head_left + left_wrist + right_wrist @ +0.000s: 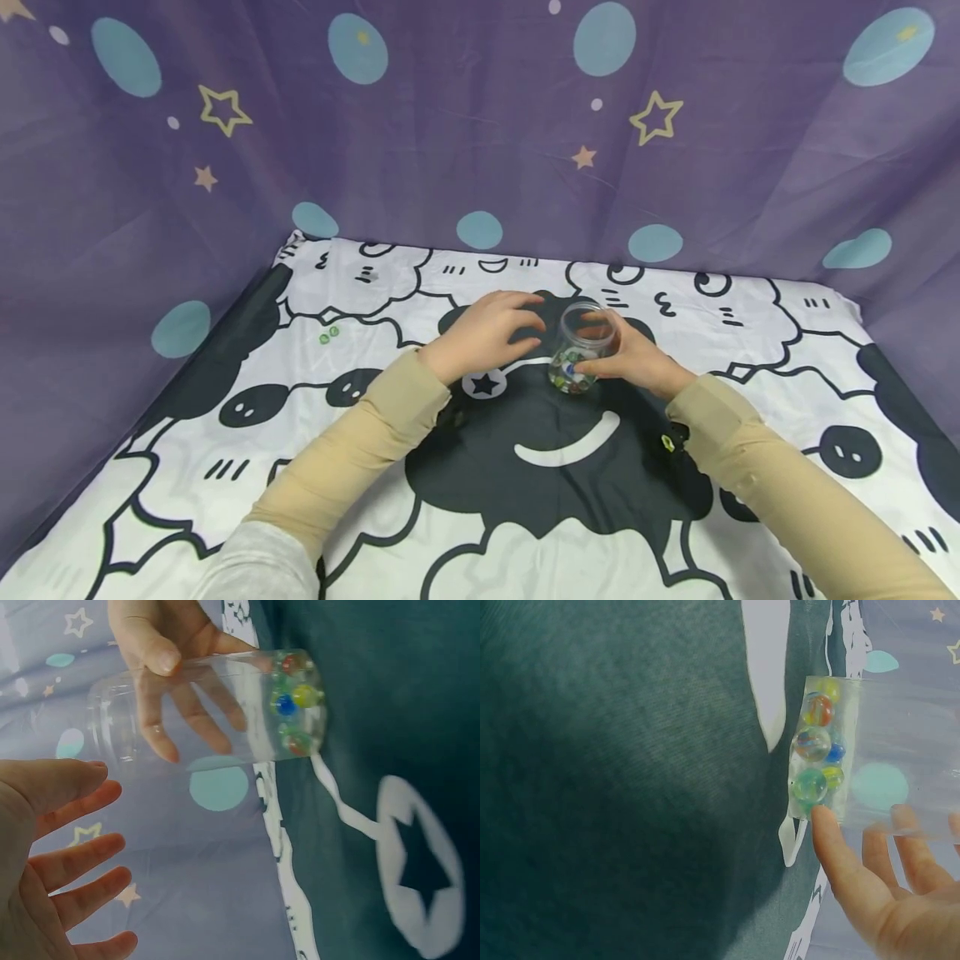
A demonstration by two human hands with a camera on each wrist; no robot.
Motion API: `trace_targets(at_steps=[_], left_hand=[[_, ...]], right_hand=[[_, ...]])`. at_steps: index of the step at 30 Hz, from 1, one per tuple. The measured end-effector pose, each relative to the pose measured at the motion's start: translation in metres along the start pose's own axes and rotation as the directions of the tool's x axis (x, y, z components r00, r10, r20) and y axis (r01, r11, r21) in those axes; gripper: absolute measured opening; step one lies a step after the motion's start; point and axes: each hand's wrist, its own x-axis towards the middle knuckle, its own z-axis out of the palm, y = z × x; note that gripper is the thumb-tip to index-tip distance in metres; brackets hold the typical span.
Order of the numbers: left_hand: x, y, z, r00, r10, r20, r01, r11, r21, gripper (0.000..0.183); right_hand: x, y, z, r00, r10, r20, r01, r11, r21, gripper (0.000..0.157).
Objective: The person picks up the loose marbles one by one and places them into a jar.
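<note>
A clear jar (576, 342) with glass marbles (573, 375) at its bottom stands upright on the dark part of the cloth. My right hand (630, 354) holds it from the right, thumb on the near side and fingers behind the wall. Through the clear plastic those fingers show in the left wrist view, beside red, blue, yellow and green marbles (296, 701). No lid shows on the jar's mouth. To the left of the jar, my left hand (491, 331) hovers with spread, loosely bent fingers and nothing in them. Its fingertips are apart from the jar.
Two small green marbles (329, 335) lie on the white part of the patterned cloth (360, 475) at the far left. A purple curtain (450, 133) with stars and blue ovals rises behind the table and along both sides.
</note>
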Motion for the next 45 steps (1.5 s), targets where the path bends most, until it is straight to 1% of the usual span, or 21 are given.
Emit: trace_targets(at_steps=[3,8,10,14,18,21,28,33,41,45], left_hand=[[-0.007,-0.004,0.005,1.000,-0.015,0.012,0.015,1.000,-0.007,0.021],[-0.020,-0.010,0.011,1.000,-0.019,0.009,0.019,1.000,-0.013,0.020],[-0.024,-0.012,0.012,1.000,-0.019,0.009,0.019,1.000,-0.016,0.020],[-0.035,-0.015,0.011,0.999,-0.039,0.025,0.039,0.999,-0.012,0.020],[-0.045,-0.020,0.011,0.998,-0.057,0.026,0.057,0.998,-0.021,0.019],[-0.052,-0.025,0.010,0.998,-0.057,0.027,0.058,0.998,-0.023,0.018],[-0.070,-0.041,0.003,0.999,-0.042,0.013,0.042,0.999,0.012,0.015],[-0.078,-0.047,-0.002,0.998,-0.068,0.016,0.067,0.998,0.009,0.015],[-0.090,-0.054,-0.005,0.993,-0.117,0.023,0.117,0.993,0.000,0.017],[-0.095,-0.056,-0.008,0.990,-0.137,0.034,0.136,0.991,0.009,0.019]], right_hand=[[0.001,0.000,0.000,1.000,0.002,-0.001,-0.002,1.000,0.002,0.081],[0.002,0.001,0.000,1.000,-0.004,-0.005,0.004,1.000,0.001,0.081],[0.002,0.002,0.000,1.000,-0.007,-0.006,0.007,1.000,0.003,0.080],[0.002,0.002,0.001,1.000,-0.012,-0.009,0.012,1.000,-0.001,0.080],[0.002,0.002,0.001,1.000,-0.009,-0.010,0.009,1.000,-0.001,0.080],[0.001,0.002,0.000,1.000,-0.008,-0.009,0.008,1.000,0.004,0.081],[0.000,0.001,-0.001,1.000,-0.009,-0.011,0.009,1.000,-0.009,0.081],[0.001,0.002,-0.002,1.000,-0.017,-0.011,0.017,1.000,-0.007,0.082],[0.001,0.001,0.000,1.000,-0.014,-0.014,0.014,1.000,-0.021,0.082],[0.001,0.001,0.000,1.000,-0.011,-0.014,0.011,1.000,-0.019,0.082]])
